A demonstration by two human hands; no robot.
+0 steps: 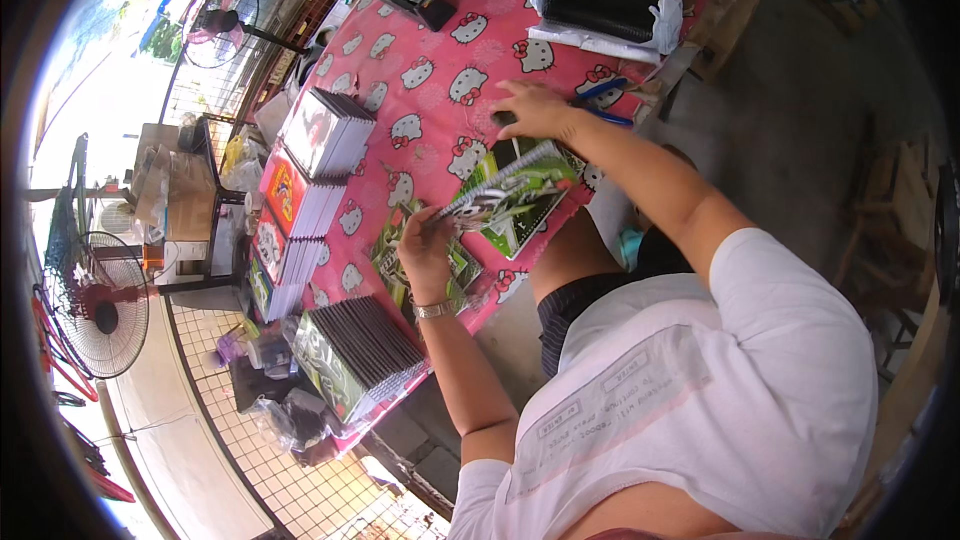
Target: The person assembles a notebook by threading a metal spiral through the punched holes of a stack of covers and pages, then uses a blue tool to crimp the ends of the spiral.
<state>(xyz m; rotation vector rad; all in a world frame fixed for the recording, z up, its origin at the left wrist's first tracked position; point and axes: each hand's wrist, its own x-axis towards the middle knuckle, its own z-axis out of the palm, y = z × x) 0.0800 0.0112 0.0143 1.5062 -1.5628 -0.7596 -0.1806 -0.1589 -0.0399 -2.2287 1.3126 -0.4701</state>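
Observation:
My left hand point(425, 248), with a metal watch on its wrist, grips the near-left edge of a green, white and black notebook point(522, 186), holding it tilted above the table's near edge. Beneath that notebook lies another green-patterned piece point(515, 232). Beyond it, my right hand point(532, 108) has its fingers bent around a small dark thing point(503, 118) whose kind I cannot make out. A blue-handled hand tool point(602, 92) lies beside the right wrist, partly hidden by the forearm. More green printed sheets point(400, 275) lie under and around my left hand.
A pink cat-print cloth point(415, 75) covers the table. Wire-bound notebooks stand in a green stack point(365, 350) at the near left, with more stacks point(310, 190) along the left edge. A black tape dispenser point(418, 4) and a bundle of black coils point(600, 5) sit farther back.

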